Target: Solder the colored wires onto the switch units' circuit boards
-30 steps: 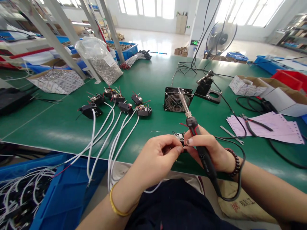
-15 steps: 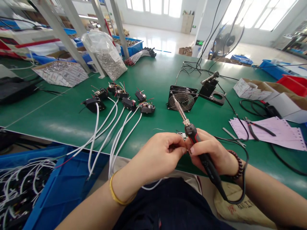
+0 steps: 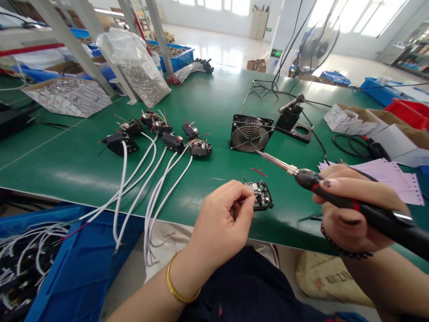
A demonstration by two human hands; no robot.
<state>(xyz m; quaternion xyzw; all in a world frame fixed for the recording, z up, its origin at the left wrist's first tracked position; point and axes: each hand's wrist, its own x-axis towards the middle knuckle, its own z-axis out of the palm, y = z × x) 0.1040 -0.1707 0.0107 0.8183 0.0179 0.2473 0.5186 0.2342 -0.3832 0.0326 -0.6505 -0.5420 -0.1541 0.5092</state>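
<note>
My right hand (image 3: 355, 205) is closed around the black-and-red handle of a soldering iron (image 3: 278, 163), its metal tip pointing left, in front of the small fan. With thumb and fingertips pinched, my left hand (image 3: 226, 219) is at the left edge of a small open black case with a circuit board (image 3: 264, 197) on the green table. What sits in the pinch is hidden. A thin bare wire (image 3: 214, 179) curves out from behind the left hand. Just beyond the circuit board lies a short red wire (image 3: 258, 171).
Several black modules (image 3: 172, 141) with white cables (image 3: 161, 179) lie left, the cables hanging over the table edge near a blue bin (image 3: 83, 264). The small fan (image 3: 251, 133) and iron stand (image 3: 295, 120) are ahead. Pink papers (image 3: 398, 179) and cardboard boxes (image 3: 392, 138) lie right.
My right hand has moved right with the soldering iron, away from my left hand, and the iron now lies flatter. The circuit board and the red wire have come into view.
</note>
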